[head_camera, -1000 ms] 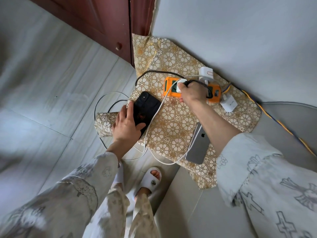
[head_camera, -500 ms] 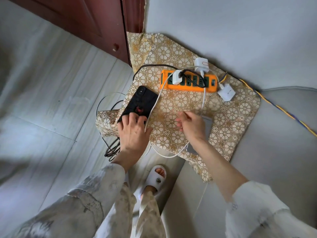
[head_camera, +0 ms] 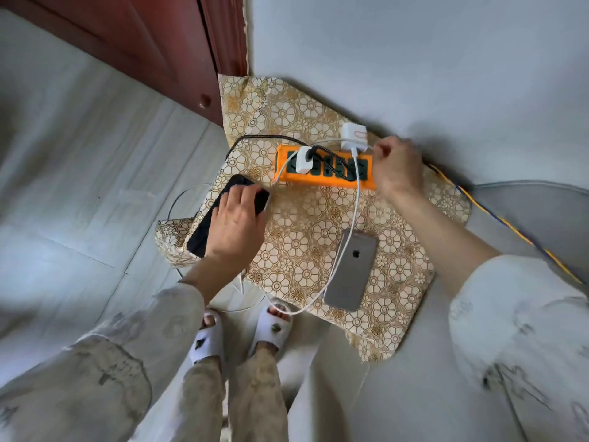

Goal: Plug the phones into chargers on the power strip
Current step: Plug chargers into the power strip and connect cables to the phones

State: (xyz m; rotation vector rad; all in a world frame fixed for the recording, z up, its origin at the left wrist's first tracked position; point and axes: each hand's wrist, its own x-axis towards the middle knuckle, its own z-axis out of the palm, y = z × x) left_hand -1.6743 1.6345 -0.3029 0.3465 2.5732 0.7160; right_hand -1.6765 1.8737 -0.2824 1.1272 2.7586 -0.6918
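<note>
Gripping is uneven between our 2 hands: our left hand (head_camera: pixel 234 226) lies palm-down over the black phone (head_camera: pixel 210 224), fingers spread across its upper end, pressing rather than enclosing it; our right hand (head_camera: pixel 395 169) is at the right end of the orange power strip (head_camera: pixel 322 180), thumb and forefinger pinched on the white cable (head_camera: pixel 358 199), though we cannot tell how firmly. The strip lies on a gold floral cloth (head_camera: pixel 306 237). 1 small white charger (head_camera: pixel 303 161) sits in a socket near the strip's left end; a larger white charger (head_camera: pixel 353 135) stands at its far edge, and whether it is seated in a socket we cannot tell. The grey phone (head_camera: pixel 352 271) lies face-down on the cloth, below the strip and apart from it, with the white cable running down its left side and looping to its lower end. A black braided cable (head_camera: pixel 331 164) crosses the sockets.
</note>
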